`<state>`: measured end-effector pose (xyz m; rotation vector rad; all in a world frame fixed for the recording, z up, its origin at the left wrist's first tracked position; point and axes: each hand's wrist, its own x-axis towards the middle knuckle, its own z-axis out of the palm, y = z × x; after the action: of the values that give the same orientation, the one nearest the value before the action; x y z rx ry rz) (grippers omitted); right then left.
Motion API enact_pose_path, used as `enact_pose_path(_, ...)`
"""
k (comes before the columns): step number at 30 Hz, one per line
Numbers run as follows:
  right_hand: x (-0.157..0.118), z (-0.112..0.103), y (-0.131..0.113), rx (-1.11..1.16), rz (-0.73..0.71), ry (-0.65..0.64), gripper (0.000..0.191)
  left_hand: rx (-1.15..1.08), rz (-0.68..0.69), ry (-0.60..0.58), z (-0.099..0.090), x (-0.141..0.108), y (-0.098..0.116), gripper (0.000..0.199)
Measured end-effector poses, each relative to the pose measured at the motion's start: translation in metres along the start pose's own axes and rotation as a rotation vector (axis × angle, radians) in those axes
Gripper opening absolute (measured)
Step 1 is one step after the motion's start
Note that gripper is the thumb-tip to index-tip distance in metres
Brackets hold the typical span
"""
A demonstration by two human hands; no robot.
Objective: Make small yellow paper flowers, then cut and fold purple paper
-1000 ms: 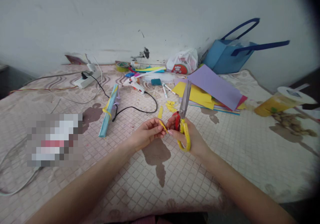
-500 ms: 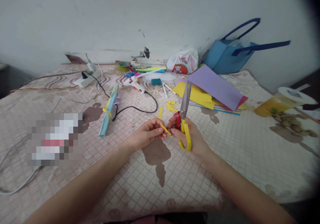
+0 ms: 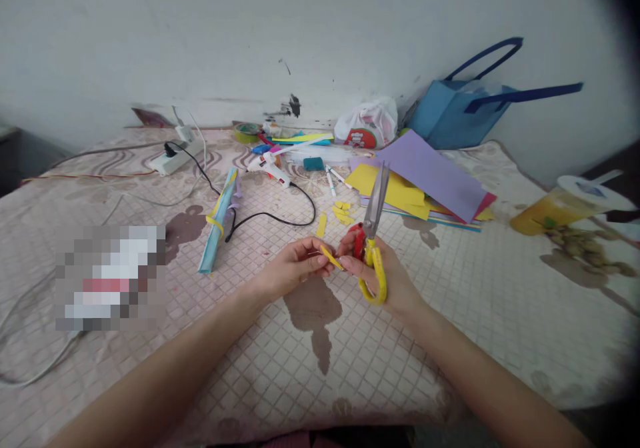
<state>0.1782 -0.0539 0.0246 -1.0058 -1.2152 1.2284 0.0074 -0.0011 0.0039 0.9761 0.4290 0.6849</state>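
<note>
Between the fingertips of my left hand (image 3: 295, 268) is a small yellow paper strip (image 3: 330, 257), tilted down to the right. My right hand (image 3: 385, 275) is wrapped around the scissors (image 3: 374, 235), which have one red and one yellow handle. Their blades point up and away, close together. The right thumb and fingertips meet the strip's lower end. Just beyond my hands lie several yellow paper scraps (image 3: 343, 213) and a longer yellow piece (image 3: 322, 224). To the left rests a light blue paper tube (image 3: 217, 225) with yellow and purple curls on it.
A white glue gun (image 3: 270, 167) with a black cord lies beyond the tube, near a power strip (image 3: 175, 158). Coloured paper sheets (image 3: 430, 175), a blue bag (image 3: 450, 115) and a plastic bag (image 3: 367, 125) are at the back. A drink cup (image 3: 555, 205) leans at right.
The scissors' blades have tipped slightly to the right in my right hand. Both hands keep their hold on the strip in nearly the same place.
</note>
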Motion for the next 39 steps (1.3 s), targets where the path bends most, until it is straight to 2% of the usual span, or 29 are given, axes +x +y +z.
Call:
enact_pose_path(7, -0.001, -0.001, 0.003, -0.003, 0.036, -0.033, 0.031, 0.13, 0.08, 0.026, 0.001, 0.0, 0.0, 0.019)
enact_pose_path(11, 0.0, 0.0, 0.006, -0.018, 0.053, 0.001, 0.034, 0.202, 0.106, 0.107, 0.006, -0.001, 0.002, 0.022)
enact_pose_path(16, 0.0, 0.001, 0.009, -0.031, 0.061, 0.046, 0.037, 0.234, 0.069, 0.167, 0.016, -0.002, 0.006, 0.027)
enact_pose_path(21, 0.001, 0.003, 0.006, 0.01, 0.111, -0.015, 0.037, 0.25, 0.041, 0.223, 0.014, -0.001, 0.005, 0.028)
enact_pose_path(27, 0.002, -0.001, 0.012, 0.055, 0.09, 0.033, 0.025, 0.161, 0.015, 0.157, 0.006, 0.001, 0.001, 0.026)
enact_pose_path(33, 0.002, -0.002, 0.011, 0.072, 0.088, 0.042, 0.025, 0.156, 0.007, 0.14, 0.006, 0.0, 0.002, 0.026)
enact_pose_path(39, 0.0, 0.006, 0.006, -0.011, 0.106, 0.006, 0.036, 0.207, -0.006, 0.247, 0.011, 0.001, 0.002, 0.03)
